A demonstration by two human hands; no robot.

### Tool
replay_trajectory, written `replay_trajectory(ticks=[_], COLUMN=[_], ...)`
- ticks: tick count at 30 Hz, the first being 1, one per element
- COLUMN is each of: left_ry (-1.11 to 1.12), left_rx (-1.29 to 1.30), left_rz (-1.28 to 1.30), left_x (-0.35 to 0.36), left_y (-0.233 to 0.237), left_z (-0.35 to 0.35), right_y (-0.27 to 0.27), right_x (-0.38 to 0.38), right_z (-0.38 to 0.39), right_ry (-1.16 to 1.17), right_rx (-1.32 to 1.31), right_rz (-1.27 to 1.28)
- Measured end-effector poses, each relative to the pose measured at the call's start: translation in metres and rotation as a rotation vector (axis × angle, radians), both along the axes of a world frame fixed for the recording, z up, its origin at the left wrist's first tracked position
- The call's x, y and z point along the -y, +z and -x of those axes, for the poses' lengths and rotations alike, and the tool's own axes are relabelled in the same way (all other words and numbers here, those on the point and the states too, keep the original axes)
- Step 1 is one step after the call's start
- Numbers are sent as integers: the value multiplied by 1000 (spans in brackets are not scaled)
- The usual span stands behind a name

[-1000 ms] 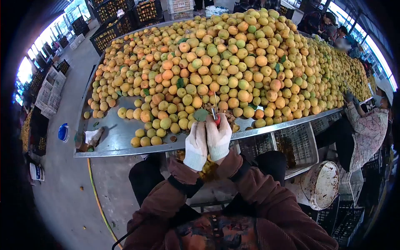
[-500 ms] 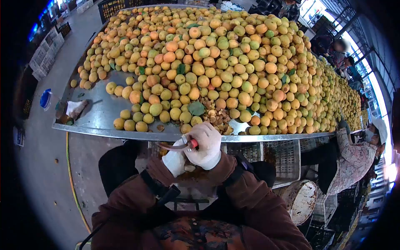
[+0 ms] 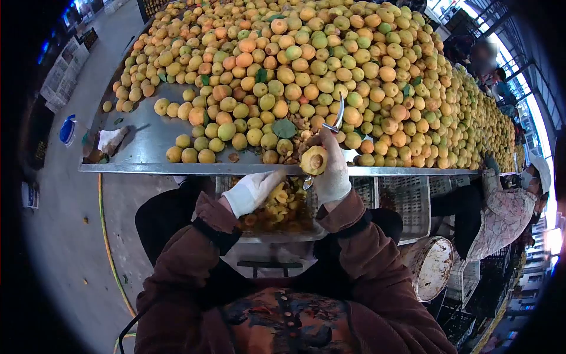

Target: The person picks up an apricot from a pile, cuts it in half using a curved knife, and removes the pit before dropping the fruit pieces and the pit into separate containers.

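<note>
My right hand (image 3: 331,171), in a white glove, is closed at the table's front edge. It holds a halved apricot (image 3: 314,160), cut face up with a brown hollow, and a tool with a curved metal blade (image 3: 340,112) and a bit of red. A second shiny metal end shows below the fruit; the grip is hidden in the palm. My left hand (image 3: 253,191), also gloved, has its fingers stretched out and holds nothing visible. It hovers over a crate (image 3: 277,238) of cut apricot pieces (image 3: 283,206) below the table edge.
Whole apricots (image 3: 354,76) are heaped on the metal table (image 3: 159,133). Pits and scraps (image 3: 289,150) lie near its front edge, beside a green leaf (image 3: 284,128). A stained bucket (image 3: 433,268) and another person (image 3: 507,218) are at the right. A yellow hose (image 3: 106,242) crosses the floor.
My hands were together over the crate and have moved apart. The right has gone right with the tool, its blade now pointing up, and the halved apricot has come into sight.
</note>
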State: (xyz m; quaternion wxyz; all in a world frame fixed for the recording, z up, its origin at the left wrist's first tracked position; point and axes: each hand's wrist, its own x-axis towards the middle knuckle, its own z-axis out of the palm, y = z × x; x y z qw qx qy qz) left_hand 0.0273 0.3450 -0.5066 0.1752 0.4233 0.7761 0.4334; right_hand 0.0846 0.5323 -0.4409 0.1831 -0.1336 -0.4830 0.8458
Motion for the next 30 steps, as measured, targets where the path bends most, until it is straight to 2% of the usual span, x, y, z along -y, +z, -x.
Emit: replay_trajectory(ticks=[1,2,4,5,6,8,9,10,13,15,16,18,19,20,22,24,26,27,28,30], left_ry=[-51,-56,101,320,330,390,430,422,415,389,370,376,376,377,383,439,437,509,583,597], left_rx=[-308,-313,233,947,942,741,427,424,351,379,405,454,495,534,540,657,626,582,540,531], left_rz=[93,101,31,-122,-125,-649,-575,-581,-371,-401,-434,-469,-510,-550,-461,-671,-644,-582,-519,-580], left_x=[6,9,7,-8,-13,-26,-28,-26,-23,-25,-26,-29,-31,-31,-30,-38,-40,-41,-43,-41], left_y=[9,18,32,22,13,32,41,53,69,62,57,38,37,37,36,36,32,27,19,7], left_z=[-4,-5,-6,3,-2,-14,-14,-14,-14,-13,-12,-9,-7,-7,-9,-15,-15,-13,-9,5], right_y=[0,0,0,-2,-3,8,5,9,5,2,0,-1,-11,-19,-30,-38,-30,-23,-15,-3], right_x=[3,7,17,22,30,45,46,47,43,40,41,44,46,44,41,40,38,32,30,24], right_z=[0,0,0,8,9,8,9,8,13,15,15,15,15,15,17,15,17,17,20,23], right_ry=[-52,-56,-65,-89,-96,-87,-88,-107,-138,-46,-45,-63,-112,-114,-64,-74,-80,-45,-48,-233], right_rx=[26,22,32,94,90,133,176,155,126,243,253,156,-26,-21,113,99,43,224,215,176], right_rz=[-106,-98,-176,-146,-122,-200,-279,-456,-472,-262,-256,-92,-453,-447,-149,-165,-222,14,15,-54])
